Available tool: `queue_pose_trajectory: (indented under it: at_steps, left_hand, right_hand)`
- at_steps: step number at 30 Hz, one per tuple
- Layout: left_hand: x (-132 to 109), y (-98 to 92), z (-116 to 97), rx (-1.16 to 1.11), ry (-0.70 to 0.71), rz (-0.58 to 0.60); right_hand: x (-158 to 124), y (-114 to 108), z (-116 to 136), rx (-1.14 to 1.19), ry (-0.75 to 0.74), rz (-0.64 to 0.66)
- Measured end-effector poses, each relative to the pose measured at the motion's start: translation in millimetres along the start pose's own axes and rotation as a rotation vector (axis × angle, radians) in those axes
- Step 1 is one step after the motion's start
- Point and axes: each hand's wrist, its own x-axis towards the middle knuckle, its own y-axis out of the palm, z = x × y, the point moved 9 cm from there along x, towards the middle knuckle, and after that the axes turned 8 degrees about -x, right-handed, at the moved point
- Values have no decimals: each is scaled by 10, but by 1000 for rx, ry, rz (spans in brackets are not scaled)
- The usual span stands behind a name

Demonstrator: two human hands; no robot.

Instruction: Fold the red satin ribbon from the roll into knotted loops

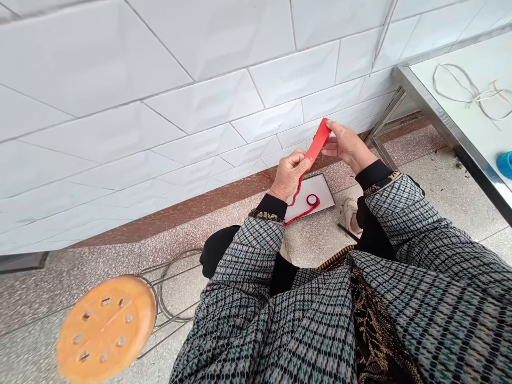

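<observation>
A length of red ribbon (319, 141) is stretched between both hands in front of the white tiled wall. My left hand (288, 175) pinches its lower part, fingers closed on it. My right hand (347, 145) pinches the upper end near the top fold. From the left hand the ribbon trails down in a thin strand to a small red spool (312, 200). The spool lies on a white board with a dark edge (325, 188) on the floor.
An orange round stool seat (105, 327) with holes stands at lower left on a wire frame. A steel-edged table (448, 125) at right carries loose pale cords (472, 90) and a blue object (505, 164). My foot in a light shoe (351, 214) rests on the speckled floor.
</observation>
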Motion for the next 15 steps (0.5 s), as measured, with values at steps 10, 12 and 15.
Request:
queue_pose_trajectory:
  at_steps: [10, 12, 15]
  left_hand:
    - [-84, -9, 125, -241, -242, -19]
    - [-124, 0, 97, -333, -271, -9]
    - [-276, -73, 97, -351, -372, 81]
  right_hand:
    - [96, -186, 146, 39, -124, -22]
    - [110, -279, 211, 17, -156, -54]
    - [121, -409, 342, -62, -248, -57]
